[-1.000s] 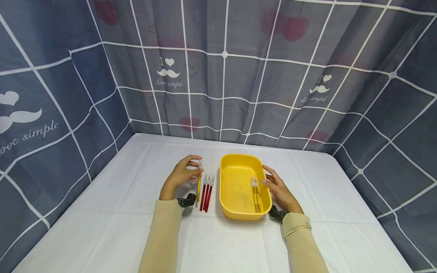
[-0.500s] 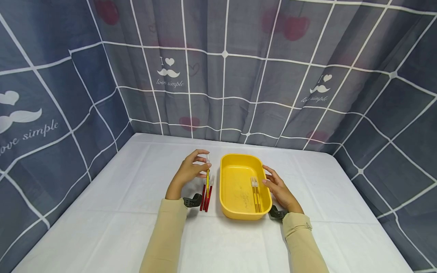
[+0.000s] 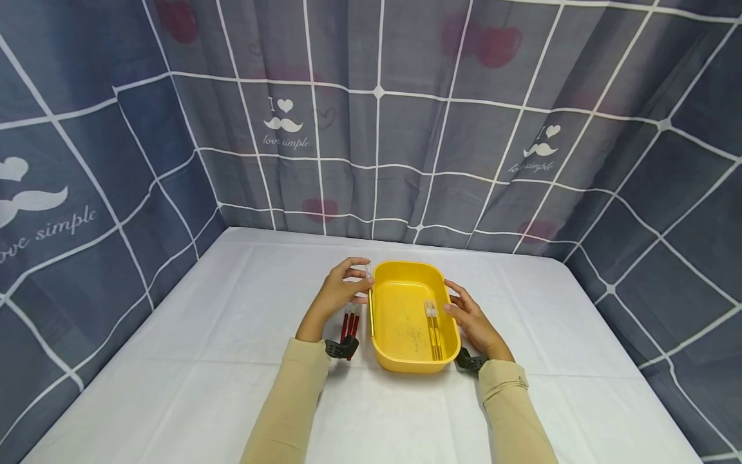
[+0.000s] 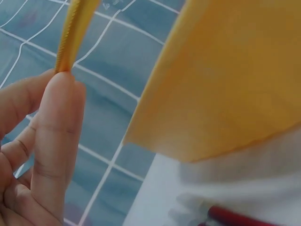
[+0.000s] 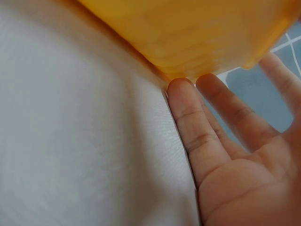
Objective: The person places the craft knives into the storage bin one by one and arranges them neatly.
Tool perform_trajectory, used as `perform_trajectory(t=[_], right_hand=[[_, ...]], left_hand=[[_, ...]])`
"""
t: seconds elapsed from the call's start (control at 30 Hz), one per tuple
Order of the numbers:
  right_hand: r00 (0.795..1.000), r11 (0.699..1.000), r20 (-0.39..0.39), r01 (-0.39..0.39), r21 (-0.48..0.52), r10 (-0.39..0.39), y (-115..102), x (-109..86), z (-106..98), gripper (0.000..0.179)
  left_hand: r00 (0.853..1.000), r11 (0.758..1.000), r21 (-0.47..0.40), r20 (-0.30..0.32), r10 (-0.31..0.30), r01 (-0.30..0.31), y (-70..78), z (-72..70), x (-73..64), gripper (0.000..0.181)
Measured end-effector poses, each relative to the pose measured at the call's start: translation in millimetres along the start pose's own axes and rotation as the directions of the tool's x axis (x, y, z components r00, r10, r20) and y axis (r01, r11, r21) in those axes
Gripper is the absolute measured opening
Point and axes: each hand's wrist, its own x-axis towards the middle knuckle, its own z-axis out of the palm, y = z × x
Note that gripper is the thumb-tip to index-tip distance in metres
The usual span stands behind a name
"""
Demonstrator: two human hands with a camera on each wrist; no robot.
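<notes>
In the head view my left hand (image 3: 337, 293) pinches a slim gold craft knife (image 3: 371, 316) with a clear cap, between thumb and fingertips. The knife hangs steeply at the left rim of a yellow plastic tray (image 3: 406, 366); whether it touches the rim I cannot tell. Its ribbed gold shaft (image 4: 76, 33) shows above the fingertips in the left wrist view. Against the tray's right side rests my right hand (image 3: 476, 325), fingers fairly straight, with fingertips (image 5: 181, 89) at the outer wall. A few gold craft knives (image 3: 433, 332) lie side by side inside the tray at the right.
Three red craft knives (image 3: 350, 322) with clear caps lie left of the tray, partly covered by the left hand and its black wrist camera (image 3: 342, 348). A white cloth (image 3: 191, 361) covers the table. Gridded grey-blue curtains (image 3: 348, 129) stand behind and at both sides.
My left hand has carried the gold knife rightward, from beside the red knives, over them, to the tray's left rim. The right hand and the tray have hardly moved.
</notes>
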Motion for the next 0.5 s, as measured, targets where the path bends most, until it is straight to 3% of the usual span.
perform_trajectory(t=[0.17, 0.5], right_hand=[[1.0, 1.0, 0.002, 0.0, -0.002, 0.0, -2, 0.6, 0, 0.068], [1.0, 1.0, 0.003, -0.002, 0.009, 0.002, 0, 0.6, -1, 0.07]], left_hand=[[0.999, 1.0, -0.013, 0.033, -0.009, 0.009, 1.6, 7.9, 1.2, 0.052], [0.998, 0.992, -0.126, 0.062, -0.018, 0.026, 6.1, 26.3, -0.6, 0.052]])
